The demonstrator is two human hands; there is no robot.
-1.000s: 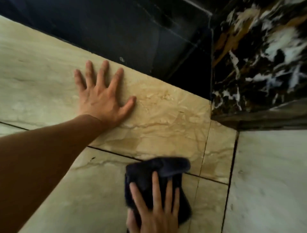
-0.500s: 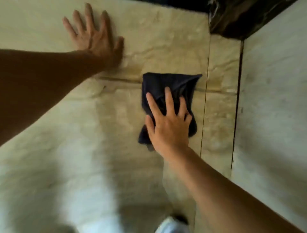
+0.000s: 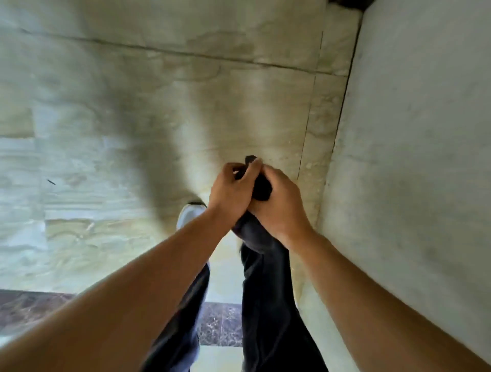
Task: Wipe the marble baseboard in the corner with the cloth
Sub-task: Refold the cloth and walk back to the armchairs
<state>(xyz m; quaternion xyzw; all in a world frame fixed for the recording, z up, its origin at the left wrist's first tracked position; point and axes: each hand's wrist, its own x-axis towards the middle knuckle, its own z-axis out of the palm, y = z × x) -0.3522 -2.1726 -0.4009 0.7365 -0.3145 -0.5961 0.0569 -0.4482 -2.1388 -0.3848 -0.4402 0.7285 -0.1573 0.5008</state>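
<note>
The dark cloth [image 3: 261,186] is bunched up between both my hands at mid-frame, held in the air above the beige marble surface [image 3: 186,93]. My left hand [image 3: 228,191] pinches its upper end. My right hand [image 3: 281,204] wraps around it from the right. Most of the cloth is hidden by my fingers. Only a dark sliver of the black veined marble [image 3: 345,2] shows at the top edge, by the corner, far from my hands.
A pale grey slab [image 3: 411,132] runs along the right side and meets the beige tiles at a dark seam. My legs in dark trousers [image 3: 265,305] and a white shoe [image 3: 188,215] are below my hands. A brown marble band [image 3: 220,324] crosses the bottom.
My left hand has left the beige tile and joined my right hand on the cloth. The cloth has been lifted off the surface and bunched. The view has tilted down to my legs.
</note>
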